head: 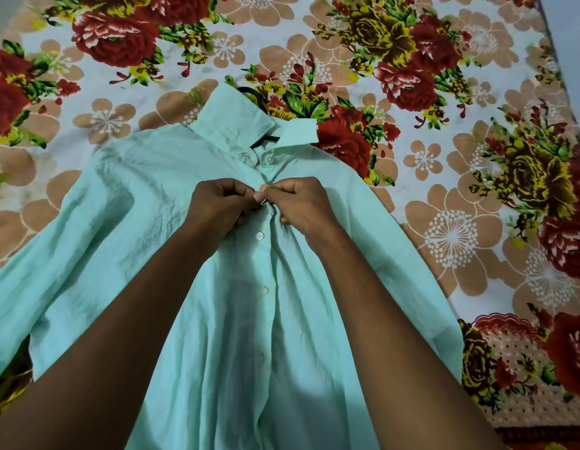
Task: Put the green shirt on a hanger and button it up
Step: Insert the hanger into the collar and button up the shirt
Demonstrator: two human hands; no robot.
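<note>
The pale green shirt [145, 203] lies front-up on a flowered bedsheet, collar pointing away from me. A black hanger [253, 94] is inside it; only its hook above the collar and a short bar under the collar show. My left hand [217, 206] and my right hand [301, 203] meet at the placket just below the collar, each pinching an edge of the shirt front around a button. Several white buttons [259, 235] run down the placket below my hands. A small collar button [269, 160] sits above them.
The flowered bedsheet [444, 157] spreads on all sides of the shirt. A dark edge of the bed runs along the upper right [554, 56]. The shirt's left sleeve [38, 274] spreads toward the left edge of view.
</note>
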